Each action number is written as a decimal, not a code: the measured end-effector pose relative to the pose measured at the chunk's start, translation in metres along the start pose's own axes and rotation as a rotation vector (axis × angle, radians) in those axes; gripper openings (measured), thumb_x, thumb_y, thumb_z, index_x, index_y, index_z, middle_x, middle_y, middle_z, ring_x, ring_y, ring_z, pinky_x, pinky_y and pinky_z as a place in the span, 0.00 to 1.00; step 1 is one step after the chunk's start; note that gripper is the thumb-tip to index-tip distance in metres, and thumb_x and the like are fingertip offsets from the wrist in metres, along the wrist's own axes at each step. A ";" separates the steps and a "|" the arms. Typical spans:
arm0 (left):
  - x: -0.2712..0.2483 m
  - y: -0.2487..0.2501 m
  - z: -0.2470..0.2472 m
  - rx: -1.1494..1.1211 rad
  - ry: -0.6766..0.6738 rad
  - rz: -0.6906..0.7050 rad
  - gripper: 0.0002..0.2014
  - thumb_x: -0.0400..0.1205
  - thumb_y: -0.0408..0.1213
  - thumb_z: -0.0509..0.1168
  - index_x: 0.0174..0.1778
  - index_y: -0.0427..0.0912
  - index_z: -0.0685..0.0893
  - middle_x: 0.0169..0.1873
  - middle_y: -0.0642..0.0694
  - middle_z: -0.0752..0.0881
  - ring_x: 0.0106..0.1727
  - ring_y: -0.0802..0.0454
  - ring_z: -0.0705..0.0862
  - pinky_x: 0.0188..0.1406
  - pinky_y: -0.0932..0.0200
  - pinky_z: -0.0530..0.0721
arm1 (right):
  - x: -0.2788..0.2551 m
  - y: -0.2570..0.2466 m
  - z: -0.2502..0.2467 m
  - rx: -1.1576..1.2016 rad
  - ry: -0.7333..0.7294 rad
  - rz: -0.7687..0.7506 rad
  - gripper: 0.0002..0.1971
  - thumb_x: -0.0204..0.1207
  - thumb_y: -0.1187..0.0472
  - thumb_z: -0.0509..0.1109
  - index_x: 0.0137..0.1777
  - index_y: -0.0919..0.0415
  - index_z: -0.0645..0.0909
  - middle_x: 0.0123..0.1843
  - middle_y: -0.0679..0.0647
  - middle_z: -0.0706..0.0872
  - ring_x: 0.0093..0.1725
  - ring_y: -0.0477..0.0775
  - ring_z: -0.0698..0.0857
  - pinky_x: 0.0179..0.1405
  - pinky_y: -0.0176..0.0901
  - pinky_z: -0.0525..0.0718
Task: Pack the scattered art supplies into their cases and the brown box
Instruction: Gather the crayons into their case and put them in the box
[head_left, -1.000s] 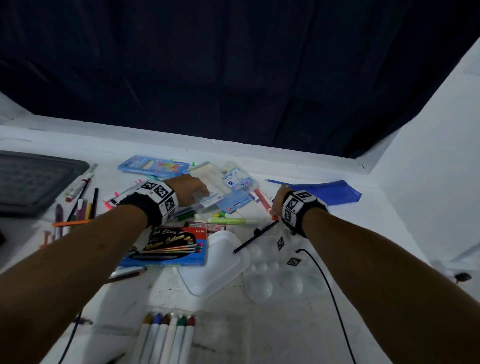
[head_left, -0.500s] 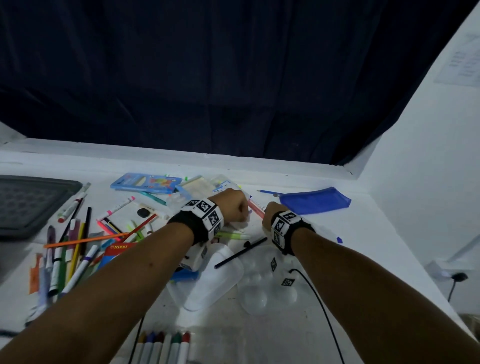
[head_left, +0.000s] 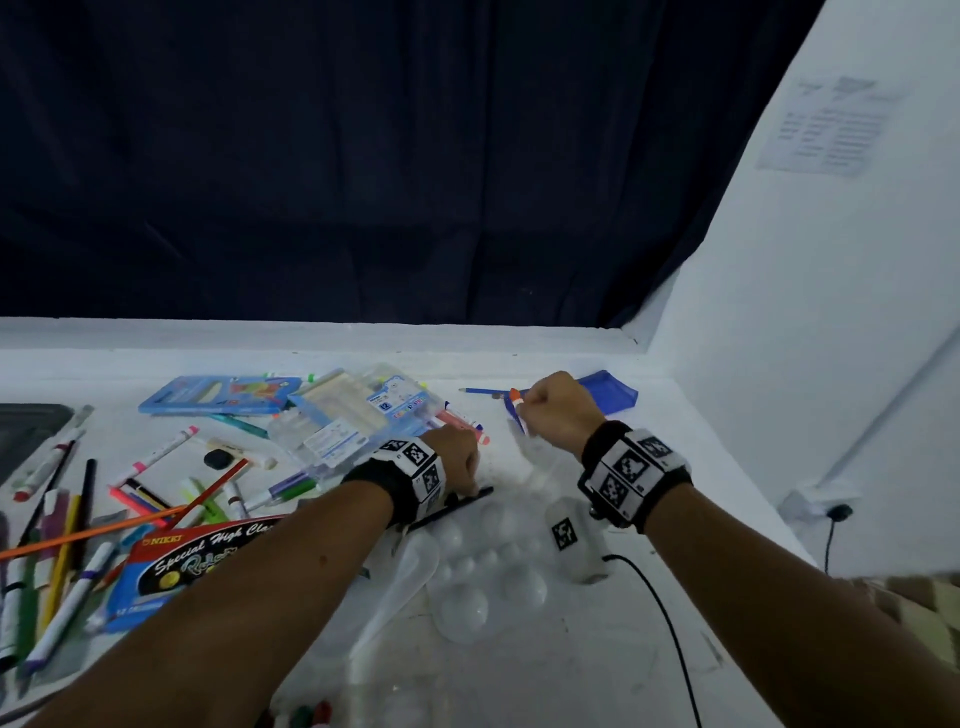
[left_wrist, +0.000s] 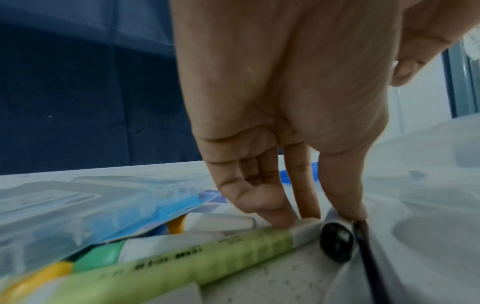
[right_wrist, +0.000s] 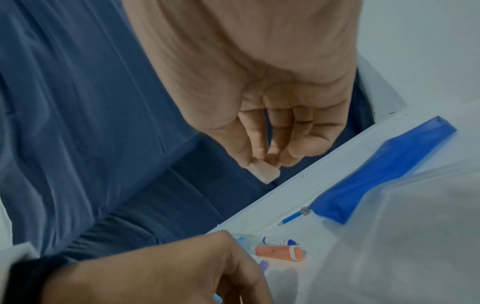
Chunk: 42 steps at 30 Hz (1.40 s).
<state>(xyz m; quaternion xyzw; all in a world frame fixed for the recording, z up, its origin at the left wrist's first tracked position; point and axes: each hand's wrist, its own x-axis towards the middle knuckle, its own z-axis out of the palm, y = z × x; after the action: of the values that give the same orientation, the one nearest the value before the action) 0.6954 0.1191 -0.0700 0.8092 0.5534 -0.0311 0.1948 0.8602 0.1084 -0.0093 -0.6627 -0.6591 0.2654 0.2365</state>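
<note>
Head view: right hand (head_left: 558, 410) is raised above the table (head_left: 597, 670), fingers curled around an orange-capped marker (head_left: 516, 402); the right wrist view shows only a pale stub end of it (right_wrist: 263, 171) past the fingertips. Left hand (head_left: 454, 452) is down at the table. Only the left wrist view shows its fingertips (left_wrist: 280, 218) pressed on the white end of a green marker (left_wrist: 207, 255), with a black round-ended pen (left_wrist: 337, 242) just to their right; whether the thumb closes on it cannot be told. Two clear plastic marker cases (head_left: 363, 415) lie overlapped just left of the left hand, contents unclear. One blue zip pouch (right_wrist: 384, 170) lies beyond the right hand, a blue pencil (right_wrist: 291, 219) at its zip end. One red-and-blue pencil box (head_left: 176, 566) sits under the left forearm. Loose markers and pencils lie further left, too many to count.
</note>
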 end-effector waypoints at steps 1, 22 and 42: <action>0.001 0.003 -0.001 0.004 -0.013 0.022 0.05 0.73 0.36 0.75 0.33 0.41 0.88 0.37 0.43 0.90 0.41 0.49 0.86 0.40 0.61 0.80 | -0.007 0.006 -0.003 0.003 0.005 -0.009 0.14 0.77 0.64 0.65 0.29 0.66 0.80 0.28 0.56 0.77 0.32 0.52 0.77 0.36 0.43 0.76; -0.078 0.012 -0.011 -0.497 0.164 0.016 0.07 0.77 0.27 0.72 0.46 0.38 0.81 0.29 0.51 0.86 0.29 0.48 0.86 0.34 0.56 0.85 | -0.095 0.050 -0.003 0.372 -0.048 -0.071 0.10 0.81 0.63 0.69 0.42 0.70 0.84 0.37 0.54 0.85 0.35 0.50 0.85 0.31 0.40 0.81; -0.279 0.007 0.071 -0.386 0.499 -0.255 0.06 0.72 0.40 0.79 0.35 0.44 0.89 0.28 0.49 0.87 0.29 0.55 0.83 0.29 0.63 0.77 | -0.235 0.038 0.084 0.532 -0.345 -0.089 0.08 0.79 0.66 0.71 0.45 0.73 0.85 0.29 0.54 0.83 0.29 0.49 0.83 0.23 0.33 0.77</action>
<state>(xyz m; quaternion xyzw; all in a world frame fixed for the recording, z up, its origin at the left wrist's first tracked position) 0.6056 -0.1545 -0.0589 0.6642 0.6766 0.2490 0.1976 0.8348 -0.1302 -0.0878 -0.4932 -0.6255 0.5263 0.2975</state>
